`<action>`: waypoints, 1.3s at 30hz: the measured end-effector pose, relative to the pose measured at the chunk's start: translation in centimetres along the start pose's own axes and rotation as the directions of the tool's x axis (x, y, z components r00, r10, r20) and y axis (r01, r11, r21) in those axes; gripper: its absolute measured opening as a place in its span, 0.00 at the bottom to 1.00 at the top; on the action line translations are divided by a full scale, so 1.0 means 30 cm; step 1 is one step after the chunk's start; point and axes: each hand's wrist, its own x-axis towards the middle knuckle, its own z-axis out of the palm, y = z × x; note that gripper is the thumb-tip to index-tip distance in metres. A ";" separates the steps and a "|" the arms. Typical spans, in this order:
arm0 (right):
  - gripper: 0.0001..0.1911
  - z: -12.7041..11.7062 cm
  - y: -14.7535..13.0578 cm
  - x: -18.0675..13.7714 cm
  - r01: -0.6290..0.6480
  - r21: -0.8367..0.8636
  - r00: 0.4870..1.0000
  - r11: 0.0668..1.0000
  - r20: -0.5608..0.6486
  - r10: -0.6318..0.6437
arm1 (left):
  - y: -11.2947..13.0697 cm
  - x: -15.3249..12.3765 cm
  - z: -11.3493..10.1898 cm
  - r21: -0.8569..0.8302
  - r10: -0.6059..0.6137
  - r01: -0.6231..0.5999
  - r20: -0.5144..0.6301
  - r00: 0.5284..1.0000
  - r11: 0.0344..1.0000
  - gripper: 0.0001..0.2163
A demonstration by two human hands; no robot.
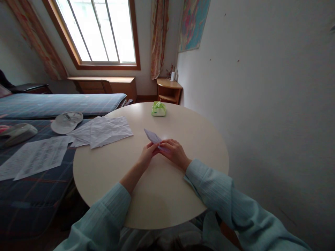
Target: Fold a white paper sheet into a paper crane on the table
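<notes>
A folded piece of white paper (153, 135) is held between my two hands above the middle of a round cream table (162, 195). One pointed end of it sticks out toward the far left, past my fingers. My left hand (148, 154) pinches its near edge, thumb and fingers closed. Around the right part of the paper wraps my right hand (175, 152), its fingers covering much of the folds. The fingertips of both hands meet at the paper, so its lower part is hidden.
A green tissue pack (158, 109) stands at the table's far side. Creased white sheets (110, 130) overlap the left edge. Beside the table, a bed (52, 164) bears a white cap (67, 122) and printed sheets (39, 155). A white wall (261, 111) rises on the right.
</notes>
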 end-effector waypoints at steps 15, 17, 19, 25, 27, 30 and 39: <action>0.07 0.003 0.022 0.005 -0.219 0.359 0.967 0.907 -0.044 0.250 | -0.030 0.014 -0.019 0.070 0.061 -0.070 0.116 0.991 0.995 0.16; 0.07 0.004 0.023 0.007 -0.236 0.366 0.962 0.900 -0.040 0.268 | -0.029 0.012 -0.018 0.084 0.065 -0.074 0.106 0.992 0.994 0.16; 0.07 0.003 0.021 0.010 -0.251 0.374 0.958 0.893 -0.035 0.285 | -0.027 0.009 -0.016 0.099 0.073 -0.083 0.100 0.992 0.992 0.16; 0.07 -0.003 0.018 0.017 -0.308 0.417 0.934 0.855 -0.041 0.356 | -0.017 -0.002 -0.005 0.090 0.097 -0.105 0.091 0.991 0.990 0.13; 0.07 -0.005 0.019 0.018 -0.326 0.454 0.924 0.829 -0.035 0.382 | -0.014 -0.002 -0.003 0.088 0.104 -0.113 0.095 0.990 0.990 0.13; 0.09 -0.004 0.023 0.018 -0.354 0.527 0.905 0.773 -0.016 0.426 | -0.014 0.000 -0.005 0.109 0.120 -0.131 0.108 0.987 0.985 0.13; 0.14 0.028 0.047 0.016 -0.447 0.777 0.803 0.444 0.130 0.582 | -0.020 0.006 -0.018 0.220 0.167 -0.202 0.169 0.971 0.955 0.14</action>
